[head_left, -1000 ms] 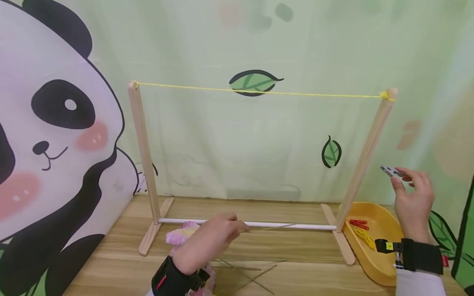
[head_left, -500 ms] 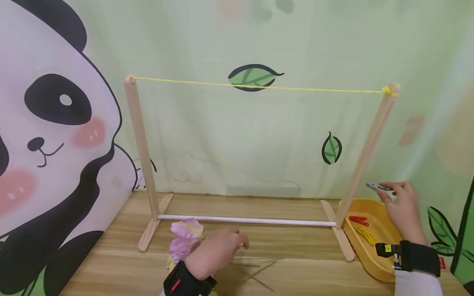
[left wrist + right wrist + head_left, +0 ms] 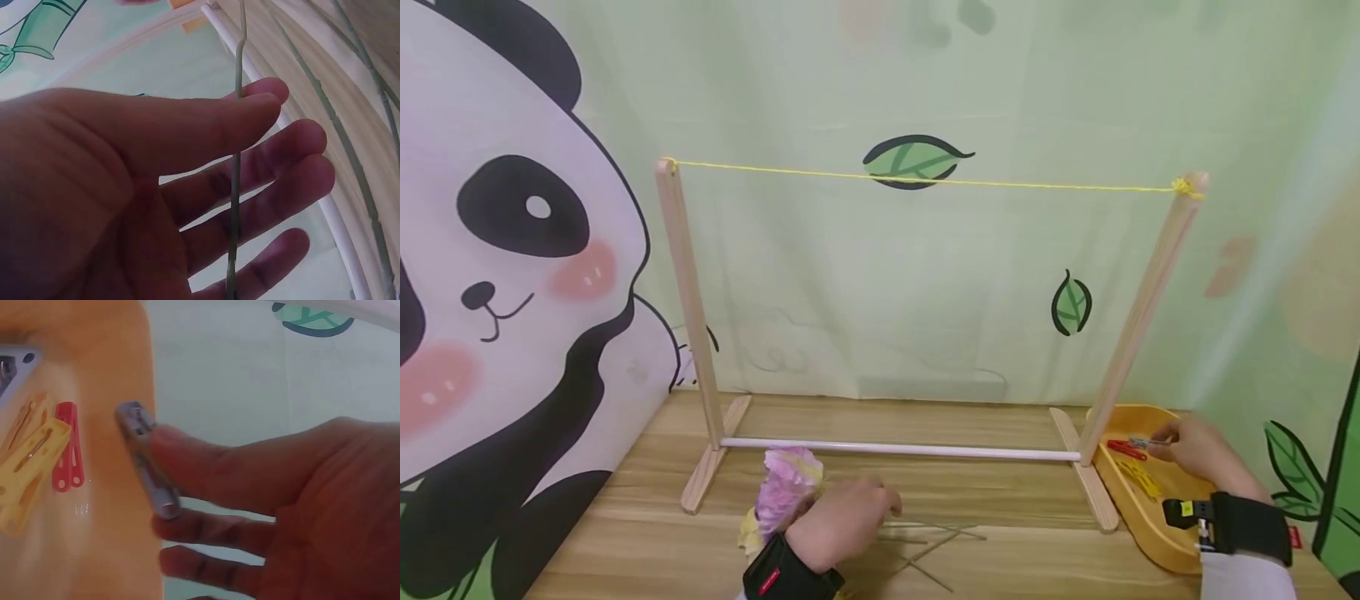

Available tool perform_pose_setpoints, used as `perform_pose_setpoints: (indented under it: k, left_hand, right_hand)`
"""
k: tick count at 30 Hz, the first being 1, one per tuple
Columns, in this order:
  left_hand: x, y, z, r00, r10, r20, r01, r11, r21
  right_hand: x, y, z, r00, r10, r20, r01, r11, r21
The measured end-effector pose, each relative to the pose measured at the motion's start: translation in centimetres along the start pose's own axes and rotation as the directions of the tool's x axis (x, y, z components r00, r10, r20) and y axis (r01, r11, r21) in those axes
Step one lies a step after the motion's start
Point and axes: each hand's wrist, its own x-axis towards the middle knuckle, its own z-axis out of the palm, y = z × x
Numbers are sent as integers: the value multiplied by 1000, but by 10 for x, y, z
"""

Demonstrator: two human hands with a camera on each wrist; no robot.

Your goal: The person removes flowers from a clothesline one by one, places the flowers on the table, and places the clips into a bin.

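Note:
My left hand [image 3: 846, 517] is low over the table, pinching a thin green flower stem [image 3: 235, 200] between thumb and index finger in the left wrist view. Beside that wrist lies a pink and purple artificial flower [image 3: 790, 487]; the hand hides part of it. Over the yellow tray [image 3: 1150, 554], my right hand [image 3: 1202, 454] pinches a grey clothespin [image 3: 149, 462]. Red clothespins [image 3: 69, 447] and yellow clothespins [image 3: 31, 469] lie in the tray, with another grey clothespin [image 3: 12, 370] at the left edge of the right wrist view.
A wooden frame with a left post [image 3: 688, 308] and right post [image 3: 1146, 325] carries a taut yellow string [image 3: 1000, 183]. A white rod [image 3: 902, 448] joins the posts low down. Several green stems [image 3: 928, 547] cross on the table. A printed curtain [image 3: 850, 292] hangs behind.
My right hand has lowered the grey clothespin from beside the frame's right post into the tray. The left hand has drawn slightly toward me, and the flower beside it has shifted.

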Motion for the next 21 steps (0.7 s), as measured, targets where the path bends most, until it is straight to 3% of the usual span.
perform_pose_setpoints:
  k: [9,12,17,21]
  left_hand:
    - [6,1,-2,1000,5,-27,-4,1000,27]
    - [6,1,-4,999,19,-41,-19,1000,15]
    - [5,2,-15,999,15,-29,-19,993,-116]
    - [5,-1,-23,999,0,-46,-11,974,-227]
  right_hand:
    - [1,2,7,990,39,138,-38,999,-15]
    - [0,-2,4,993,-10,117,16,999,-49]
    - [-11,-24,-11,991,-122,62,127,989,-73]
    - [-26,-58,-23,987,-142,70,147,986,-83]
